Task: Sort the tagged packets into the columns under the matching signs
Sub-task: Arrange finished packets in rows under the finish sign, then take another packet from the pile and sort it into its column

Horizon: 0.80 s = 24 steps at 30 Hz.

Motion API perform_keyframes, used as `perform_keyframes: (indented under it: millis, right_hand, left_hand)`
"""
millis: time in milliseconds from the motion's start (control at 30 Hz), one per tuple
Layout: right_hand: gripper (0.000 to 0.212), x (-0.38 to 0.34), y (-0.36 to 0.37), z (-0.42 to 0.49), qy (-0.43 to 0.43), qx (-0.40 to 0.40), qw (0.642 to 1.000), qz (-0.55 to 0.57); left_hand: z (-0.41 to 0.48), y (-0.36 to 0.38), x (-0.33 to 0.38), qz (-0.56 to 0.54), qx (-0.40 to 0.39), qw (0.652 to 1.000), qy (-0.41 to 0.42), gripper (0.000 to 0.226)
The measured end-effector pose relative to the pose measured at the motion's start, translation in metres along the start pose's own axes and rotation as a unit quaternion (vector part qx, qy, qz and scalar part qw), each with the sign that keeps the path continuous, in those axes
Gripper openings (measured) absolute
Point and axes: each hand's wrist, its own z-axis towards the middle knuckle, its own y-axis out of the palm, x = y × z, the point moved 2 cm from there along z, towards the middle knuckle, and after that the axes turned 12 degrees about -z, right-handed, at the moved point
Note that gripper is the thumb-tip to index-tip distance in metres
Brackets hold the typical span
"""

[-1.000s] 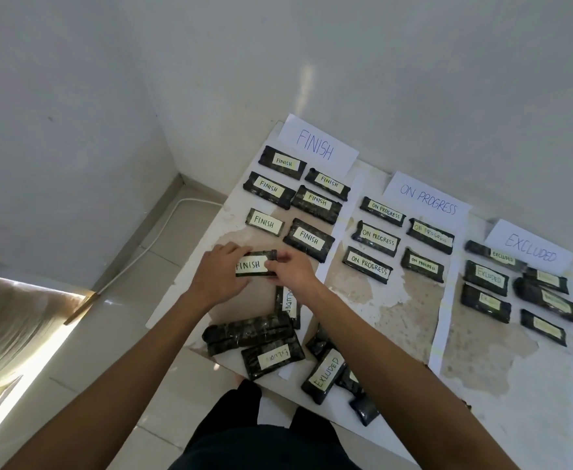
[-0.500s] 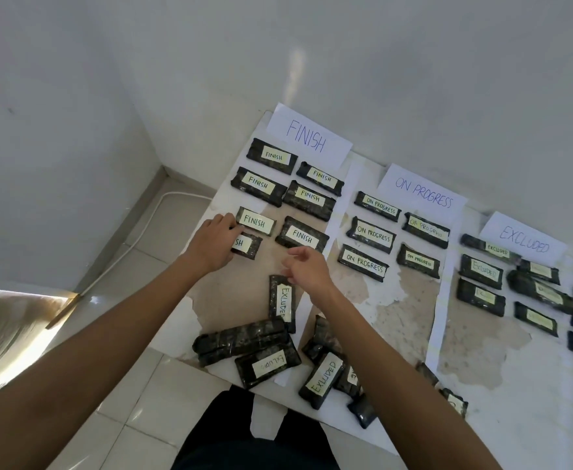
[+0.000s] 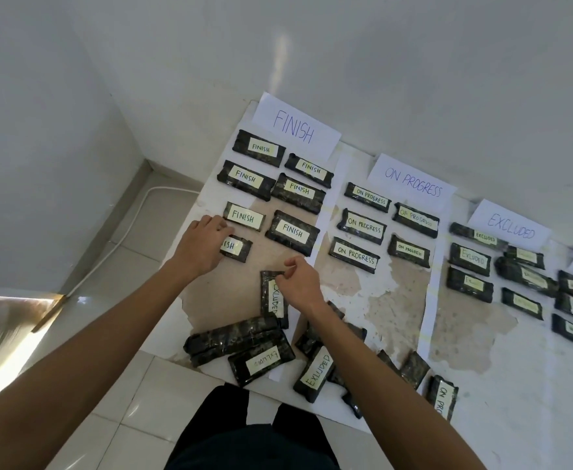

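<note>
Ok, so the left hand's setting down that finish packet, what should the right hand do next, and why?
Probably close the right hand on the packet tagged EXCLUDED and carry it right to the column under the EXCLUDED sign. Its fingers are already at that packet's top end, it lies in the FINISH column, and the left hand is busy on the FINISH packet.

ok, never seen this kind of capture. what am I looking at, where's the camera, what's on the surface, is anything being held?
No robot here: a person sorts with two bare hands. The single view comes from a wide-angle camera on their head, looking down along both arms.

On the worn tabletop three paper signs, FINISH, ON PROGRESS and EXCLUDED, each head a column of dark tagged packets. A mixed, unsorted heap lies nearest the person.

The left hand rests on a FINISH packet lying flat at the foot of that column. The right hand pinches the far end of an EXCLUDED packet, which lies on the table.
</note>
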Motion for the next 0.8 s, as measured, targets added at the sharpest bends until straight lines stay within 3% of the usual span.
perform_keyframes:
  millis: [167,333,600,800]
  right_hand:
    - [0.051,0.008,0.009,-0.005,-0.002,-0.022,0.996,-0.083]
    - [0.076,0.003,0.027,-0.017,0.004,-0.001,0.985,-0.175]
    - [0.082,-0.002,0.026,-0.021,-0.009,0.038,0.982,-0.186]
    - [0.074,0.013,-0.01,-0.026,-0.092,0.085,0.988,-0.093]
  left_hand:
    - [-0.024,0.005,0.019,-0.081,0.063,0.994,-0.024,0.04]
    - [-0.057,0.02,0.045,-0.137,0.07,0.988,-0.033,0.036]
    - [-0.083,0.028,0.061,-0.16,0.076,0.983,-0.047,0.041]
    - [-0.073,0.027,0.083,-0.159,0.072,0.984,-0.028,0.046]
